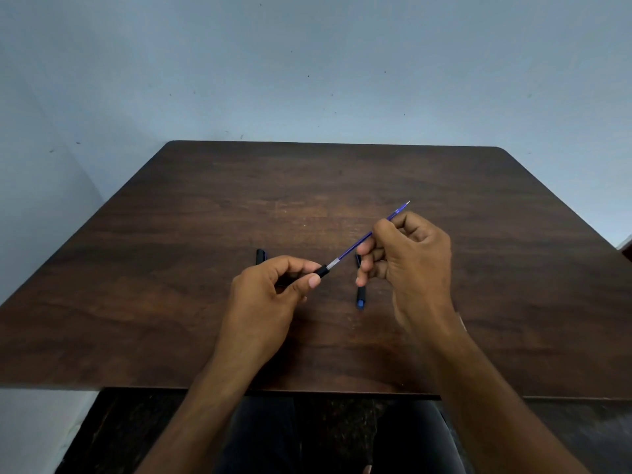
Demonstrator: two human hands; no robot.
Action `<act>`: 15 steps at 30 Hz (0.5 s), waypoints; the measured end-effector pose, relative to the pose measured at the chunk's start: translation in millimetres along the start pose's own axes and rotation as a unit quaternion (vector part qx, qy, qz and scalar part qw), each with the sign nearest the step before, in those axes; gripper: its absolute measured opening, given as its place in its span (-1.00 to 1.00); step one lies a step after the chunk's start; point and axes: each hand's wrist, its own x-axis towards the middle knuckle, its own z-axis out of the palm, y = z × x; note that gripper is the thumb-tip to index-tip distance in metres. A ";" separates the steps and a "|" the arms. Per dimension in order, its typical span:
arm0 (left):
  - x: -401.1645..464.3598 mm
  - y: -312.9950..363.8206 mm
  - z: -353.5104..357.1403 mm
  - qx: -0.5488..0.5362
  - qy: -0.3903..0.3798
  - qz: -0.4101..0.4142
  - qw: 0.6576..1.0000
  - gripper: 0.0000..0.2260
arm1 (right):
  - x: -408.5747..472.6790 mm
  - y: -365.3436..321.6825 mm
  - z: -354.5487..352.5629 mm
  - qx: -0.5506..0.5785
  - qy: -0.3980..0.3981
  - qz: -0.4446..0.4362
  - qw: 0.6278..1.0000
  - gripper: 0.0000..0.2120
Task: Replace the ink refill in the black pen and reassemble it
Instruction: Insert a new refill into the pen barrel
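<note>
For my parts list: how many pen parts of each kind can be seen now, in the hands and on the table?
Black pen barrel, held in left hand: 1
Thin blue ink refill, held in right hand: 1
Black pieces lying on the brown wooden table: 2
Total: 4

most of the black pen barrel (322,271) is swallowed by the left hand (270,295), only its open end being shown. the refill (355,246) is partly covered by the right hand (407,254). a black cap with a blue end (360,297) is half hidden behind those fingers. another black piece (261,256) is mostly masked.
</note>
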 end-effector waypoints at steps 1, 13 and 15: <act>0.3 0.5 0.1 0.003 0.000 0.002 1.000 -0.85 | -1.5 2.1 1.2 -0.001 -0.005 0.005 1.000 -0.82; 4.9 -3.1 2.8 0.001 0.020 0.016 1.000 -0.87 | -18.0 25.9 14.2 -0.044 -0.057 0.052 0.996 -0.85; 6.1 -4.7 4.1 0.006 0.023 0.020 1.000 -0.87 | -19.2 28.9 15.6 -0.054 -0.058 0.058 0.995 -0.85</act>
